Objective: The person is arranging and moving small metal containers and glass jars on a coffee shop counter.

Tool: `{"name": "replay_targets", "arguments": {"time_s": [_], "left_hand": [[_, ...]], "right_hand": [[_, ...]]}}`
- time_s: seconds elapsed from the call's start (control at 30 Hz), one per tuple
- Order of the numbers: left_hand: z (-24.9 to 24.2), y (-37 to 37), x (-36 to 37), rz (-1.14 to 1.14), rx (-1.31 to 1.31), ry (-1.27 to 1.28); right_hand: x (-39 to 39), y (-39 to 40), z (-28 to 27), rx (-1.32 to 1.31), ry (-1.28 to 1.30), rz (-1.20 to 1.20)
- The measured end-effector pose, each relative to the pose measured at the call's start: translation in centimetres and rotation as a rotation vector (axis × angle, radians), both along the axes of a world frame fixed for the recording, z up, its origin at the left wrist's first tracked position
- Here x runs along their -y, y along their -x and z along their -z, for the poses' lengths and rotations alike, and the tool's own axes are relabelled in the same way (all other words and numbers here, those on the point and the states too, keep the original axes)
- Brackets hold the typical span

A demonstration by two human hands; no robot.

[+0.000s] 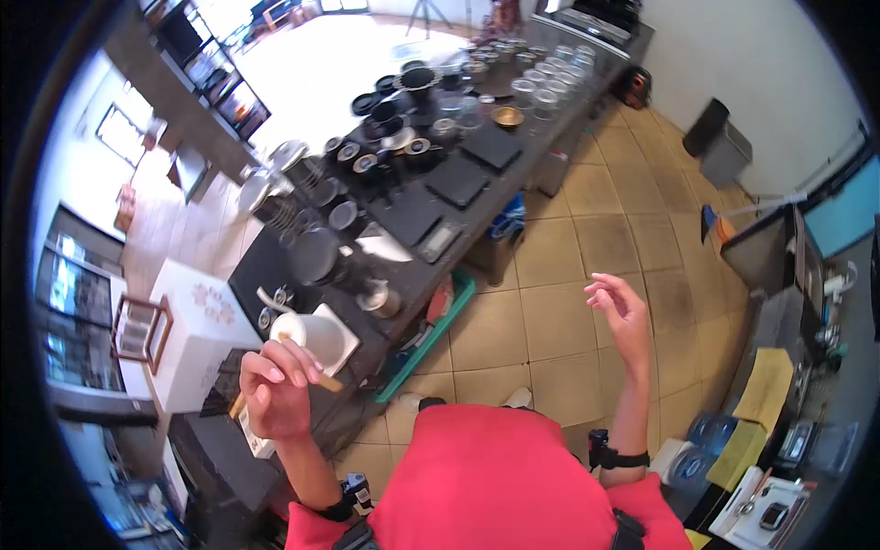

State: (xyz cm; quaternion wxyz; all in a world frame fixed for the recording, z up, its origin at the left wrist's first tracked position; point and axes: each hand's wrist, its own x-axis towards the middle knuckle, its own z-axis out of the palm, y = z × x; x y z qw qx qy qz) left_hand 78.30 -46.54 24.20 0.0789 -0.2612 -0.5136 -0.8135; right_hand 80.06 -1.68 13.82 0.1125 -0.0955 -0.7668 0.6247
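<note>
My left hand (277, 392) is raised at the table's near left end, its fingers curled. A light-brown wooden stick-like piece (328, 381) juts out by its fingertips; whether it belongs to the kettle behind is hidden. Just beyond that hand stands a white kettle (321, 335) with a thin curved spout, on a white square base (348, 344). My right hand (619, 310) is up in the air over the tiled floor, fingers loosely bent and apart, with nothing in it.
The long dark table (417, 293) carries a digital scale (440, 240), black trays (456, 186), a metal cup (380, 301) and several glass jars (544, 96). A green-edged shelf or tray (426, 344) sits below. To my right, a counter holds yellow cloths (765, 394) and a water jug (692, 467).
</note>
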Motion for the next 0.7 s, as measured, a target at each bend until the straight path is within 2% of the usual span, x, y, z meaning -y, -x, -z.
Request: {"name": "replay_targets", "arguments": {"time_s": [0.17,0.33,0.37,0.43,0.5,0.57,0.7], "left_hand": [[0.5,3.5,-11.7,0.113,0.023,0.052],[4.0,7.3,-19.0,0.111,0.205,0.291],[4.8,8.3,-20.3,0.075,0.233,0.456],[5.9,10.0,-23.4,-0.157,0.006,1.063],[9.5,12.5,-25.2,-0.148,-0.096,1.204],[11.5,14.7,-27.7,-0.023,0.045,1.190],[15.3,20.3,-32.9,0.009,0.000,1.135]], "right_hand": [[-12.9,-6.4,14.1,0.181,-0.046,0.101],[-18.5,-11.2,22.5,0.382,0.016,0.139],[-19.2,-11.4,23.7,0.428,0.028,0.120],[-20.3,-11.2,25.4,0.474,0.039,0.099],[-21.4,-10.3,26.5,0.555,0.052,0.023],[-22.6,-8.9,26.1,0.543,0.027,0.006],[-27.4,-4.5,25.6,0.571,-0.050,-0.009]]}}
